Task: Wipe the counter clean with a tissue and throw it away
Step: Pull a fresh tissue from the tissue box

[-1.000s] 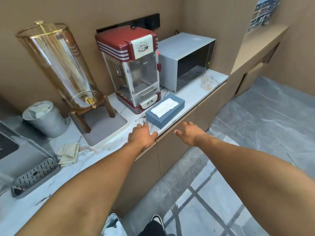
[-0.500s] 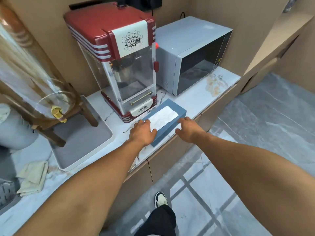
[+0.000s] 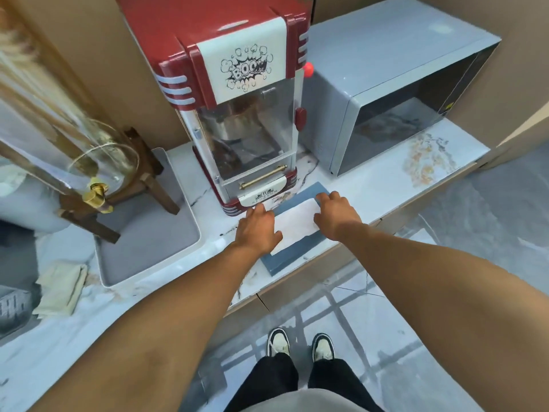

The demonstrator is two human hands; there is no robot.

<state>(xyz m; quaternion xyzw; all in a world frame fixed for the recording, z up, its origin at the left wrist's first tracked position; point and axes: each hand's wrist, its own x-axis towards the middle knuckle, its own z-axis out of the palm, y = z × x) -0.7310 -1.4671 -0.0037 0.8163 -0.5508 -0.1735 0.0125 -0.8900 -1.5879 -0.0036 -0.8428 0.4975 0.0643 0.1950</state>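
Marble worktop (image 3: pixel 371 185) crowds the tissue box (image 3: pixel 292 257); both hands' loosely spread fingers (image 3: pixel 325 197) might drag several tissues (image 3: pixel 294 226) out.

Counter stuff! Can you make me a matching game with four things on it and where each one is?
Things:
1. popcorn machine
2. microwave
3. tissue box
4. folded cloth

Places:
A. far left, near the counter's front edge
B. under both hands, at the front edge
C. at the right, against the wall
D. in the middle, right behind the tissue box

Pairs: 1-D, 2-C, 3-B, 4-A
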